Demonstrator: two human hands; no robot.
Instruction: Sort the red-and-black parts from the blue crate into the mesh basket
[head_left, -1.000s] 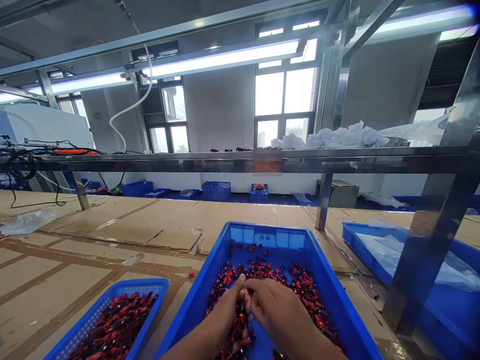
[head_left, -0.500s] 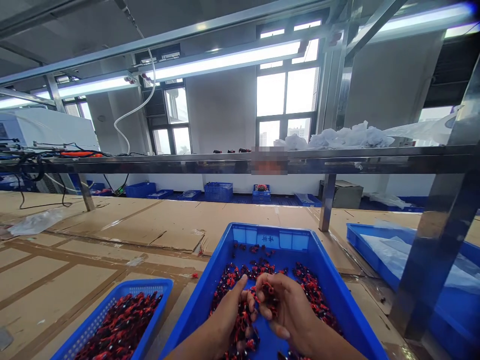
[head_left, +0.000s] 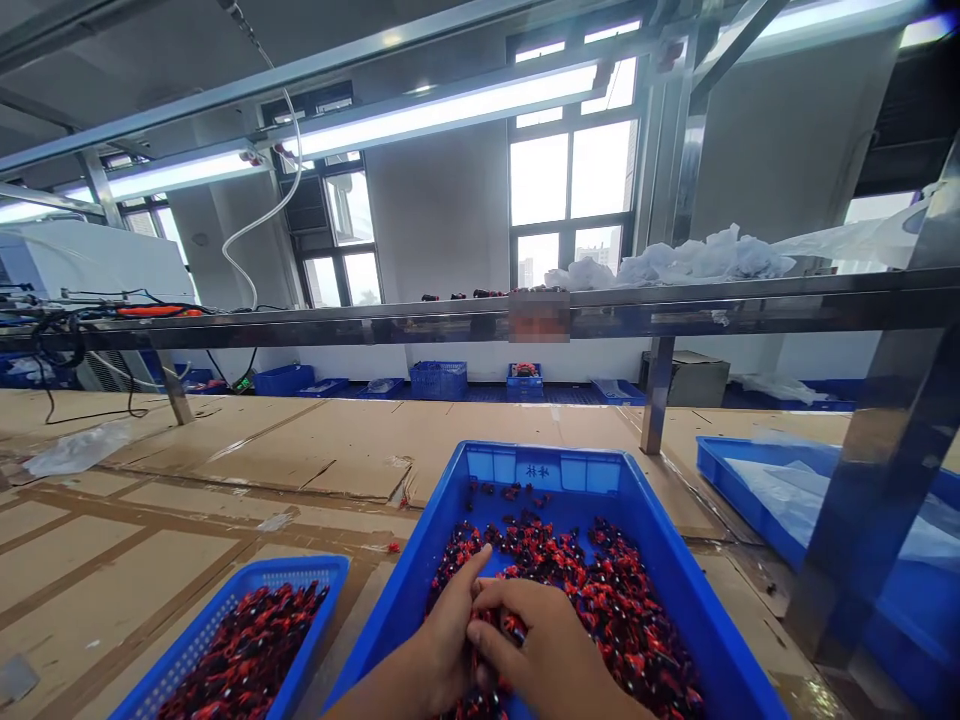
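Observation:
My left hand (head_left: 448, 622) and my right hand (head_left: 541, 628) meet over the large blue tub (head_left: 442, 500). The left one is cupped with its thumb raised, its fingers mostly hidden behind the right. My right fingers curl inward, and small red and black parts (head_left: 514, 628) show between the two hands. I cannot make out how the held parts divide between them. Many similar red and black parts (head_left: 626, 610) lie loose on the tub floor, mainly right of my hands, with a few scattered at the far end.
A smaller perforated blue basket (head_left: 332, 580) heaped with red and black parts (head_left: 247, 640) stands on the left. The bench is covered with taped cardboard (head_left: 150, 570). At right are a steel post (head_left: 862, 540) and a blue bin (head_left: 712, 452) with plastic sheeting. A metal shelf (head_left: 420, 325) crosses ahead.
My hands, apart before, have come together. My right hand moved left and its fingers closed in against the left. More parts now show spread on the right side of the tub.

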